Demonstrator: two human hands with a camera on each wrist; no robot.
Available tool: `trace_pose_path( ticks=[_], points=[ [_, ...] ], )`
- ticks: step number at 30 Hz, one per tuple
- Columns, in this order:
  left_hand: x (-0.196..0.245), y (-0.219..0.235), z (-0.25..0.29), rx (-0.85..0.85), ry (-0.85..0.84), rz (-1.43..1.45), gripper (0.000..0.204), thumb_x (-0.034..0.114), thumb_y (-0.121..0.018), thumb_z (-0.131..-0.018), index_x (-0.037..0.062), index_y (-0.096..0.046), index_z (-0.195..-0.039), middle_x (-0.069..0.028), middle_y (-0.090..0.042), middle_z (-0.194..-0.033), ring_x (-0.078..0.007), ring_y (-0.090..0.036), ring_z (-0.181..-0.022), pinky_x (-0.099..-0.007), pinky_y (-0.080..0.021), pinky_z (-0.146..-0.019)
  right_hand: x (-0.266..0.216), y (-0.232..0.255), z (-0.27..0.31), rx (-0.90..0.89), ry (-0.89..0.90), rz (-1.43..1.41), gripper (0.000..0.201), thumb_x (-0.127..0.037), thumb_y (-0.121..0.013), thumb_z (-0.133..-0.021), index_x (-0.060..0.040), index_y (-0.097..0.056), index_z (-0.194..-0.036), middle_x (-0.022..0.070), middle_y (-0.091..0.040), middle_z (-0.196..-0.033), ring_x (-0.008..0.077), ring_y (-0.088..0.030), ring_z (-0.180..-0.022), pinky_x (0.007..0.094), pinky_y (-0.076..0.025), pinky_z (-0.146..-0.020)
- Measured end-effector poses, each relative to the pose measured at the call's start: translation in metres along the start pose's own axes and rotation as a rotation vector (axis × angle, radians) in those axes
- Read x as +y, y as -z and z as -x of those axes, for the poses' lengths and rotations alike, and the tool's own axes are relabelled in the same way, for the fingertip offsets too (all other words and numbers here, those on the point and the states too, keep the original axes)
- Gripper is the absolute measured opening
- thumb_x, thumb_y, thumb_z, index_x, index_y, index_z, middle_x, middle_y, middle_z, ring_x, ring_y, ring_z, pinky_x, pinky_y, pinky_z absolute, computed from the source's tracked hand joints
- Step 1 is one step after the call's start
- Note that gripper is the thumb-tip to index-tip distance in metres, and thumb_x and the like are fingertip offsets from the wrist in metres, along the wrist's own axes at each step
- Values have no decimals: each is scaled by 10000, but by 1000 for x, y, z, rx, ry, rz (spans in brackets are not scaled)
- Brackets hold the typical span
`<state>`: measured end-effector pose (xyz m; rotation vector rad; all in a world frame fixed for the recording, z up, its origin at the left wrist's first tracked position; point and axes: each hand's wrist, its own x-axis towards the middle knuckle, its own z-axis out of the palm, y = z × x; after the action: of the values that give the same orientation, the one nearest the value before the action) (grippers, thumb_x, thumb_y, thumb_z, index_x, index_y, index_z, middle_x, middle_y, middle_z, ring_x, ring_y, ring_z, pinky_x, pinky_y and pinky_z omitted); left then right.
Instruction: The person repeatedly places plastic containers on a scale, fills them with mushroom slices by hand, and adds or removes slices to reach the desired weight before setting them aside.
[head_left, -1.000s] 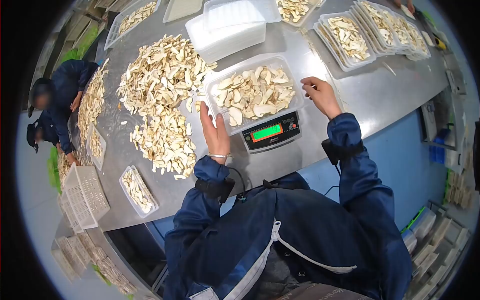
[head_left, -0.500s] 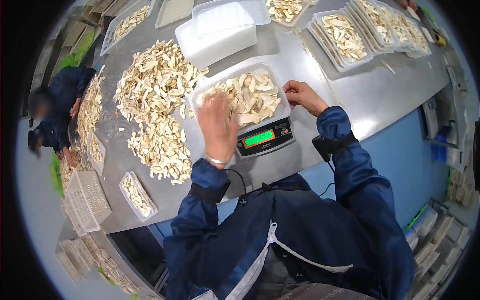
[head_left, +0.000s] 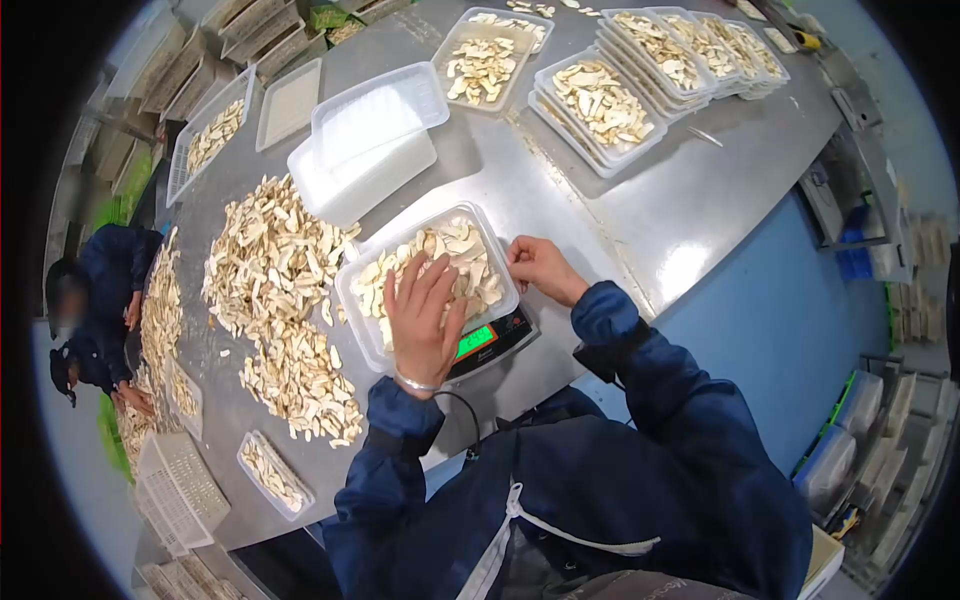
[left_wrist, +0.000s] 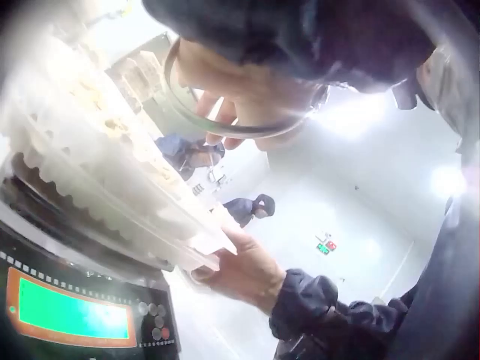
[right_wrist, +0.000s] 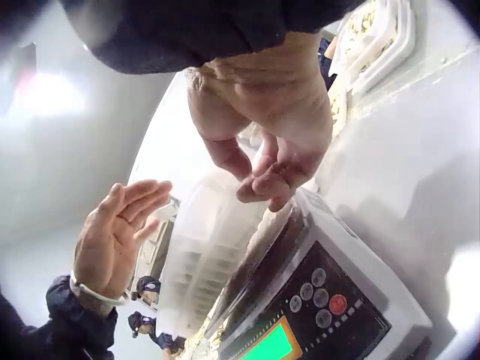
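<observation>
A clear plastic tray full of pale mushroom slices sits on a digital scale with a lit green display. Over the slices, my left hand spreads its straight fingers, palm down. The right wrist view shows this left hand raised above the tray with nothing in it. At the tray's right rim, my right hand pinches the edge with curled fingers. Seen from the left wrist, the right hand is at the tray's corner, thumb by the rim.
A large heap of mushroom slices lies left of the tray. Behind it stand stacked white trays. Filled trays line the back right. A small filled tray is near the front edge, beside a white basket. Two people work at far left.
My left hand has moved from beside the tray to over the slices. My right hand has come in to the tray's right rim. The head view has shifted, so the table appears lower and further left.
</observation>
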<state>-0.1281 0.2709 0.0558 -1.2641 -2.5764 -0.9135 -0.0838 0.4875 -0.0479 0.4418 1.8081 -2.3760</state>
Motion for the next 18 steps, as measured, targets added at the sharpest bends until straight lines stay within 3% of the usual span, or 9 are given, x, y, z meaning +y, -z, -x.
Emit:
trace_pose_path(
  ticks=[3, 7, 11, 18],
  points=[
    [15, 23, 0, 98, 16, 49, 277, 86, -513, -881, 25, -586, -1141, -127, -584, -1212, -348, -453, -1240, -508, -215, -1086, -2, 15, 16, 78, 45, -96, 78, -11, -600, -786, -10, -542, -837, 40, -564, -644, 106, -553, -540, 232, -445, -502],
    [25, 40, 2, 162, -2, 70, 247, 108, -476, -907, 13, -591, -1104, -137, -593, -1196, -369, -458, -1234, -534, -205, -1090, -40, 54, 38, 294, 162, -173, 70, 1, -575, -794, -13, -564, -861, 48, -606, -699, 116, -566, -568, 242, -460, -534],
    [32, 40, 8, 133, 29, 85, 238, 120, -468, -916, 14, -594, -1088, -136, -600, -1182, -371, -464, -1227, -543, -204, -1088, -73, 114, 44, 543, 286, -173, 74, 0, -578, -787, -11, -558, -857, 52, -606, -702, 126, -572, -570, 234, -467, -553],
    [35, 22, 15, 105, 135, 133, 226, 51, -510, -847, 10, -610, -1046, -133, -613, -1138, -364, -471, -1218, -550, -186, -1086, -54, 190, -29, 842, 340, -293, 102, -26, -587, -812, -4, -521, -888, 74, -575, -709, 155, -571, -588, 261, -499, -550]
  ],
)
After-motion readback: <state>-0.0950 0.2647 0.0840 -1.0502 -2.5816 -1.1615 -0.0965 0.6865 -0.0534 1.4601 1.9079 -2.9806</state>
